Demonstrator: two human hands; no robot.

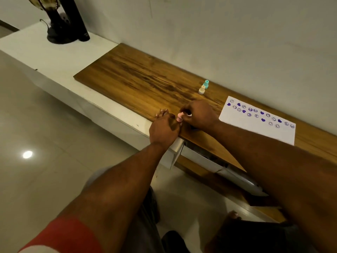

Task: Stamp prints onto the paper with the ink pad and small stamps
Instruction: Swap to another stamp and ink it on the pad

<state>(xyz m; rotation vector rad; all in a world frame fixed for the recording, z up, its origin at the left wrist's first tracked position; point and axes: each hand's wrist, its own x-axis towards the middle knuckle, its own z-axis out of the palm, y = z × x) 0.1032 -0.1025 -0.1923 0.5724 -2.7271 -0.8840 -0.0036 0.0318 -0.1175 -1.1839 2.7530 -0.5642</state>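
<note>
A small pink stamp stands upright between my two hands near the front edge of the wooden top. My right hand pinches the stamp's top with its fingertips. My left hand lies flat beside it, fingers stretched on the wood; what it rests on is hidden. The ink pad is not visible, possibly under my hands. The white paper lies to the right, printed with several purple hearts and round faces. A cream stamp and a teal stamp stand upright behind my hands.
The wooden top sits on a long white low cabinet against a grey wall. A black lamp base and a dark cylinder stand at the far left. A drawer hangs slightly open below my right forearm. Glossy tiled floor lies to the left.
</note>
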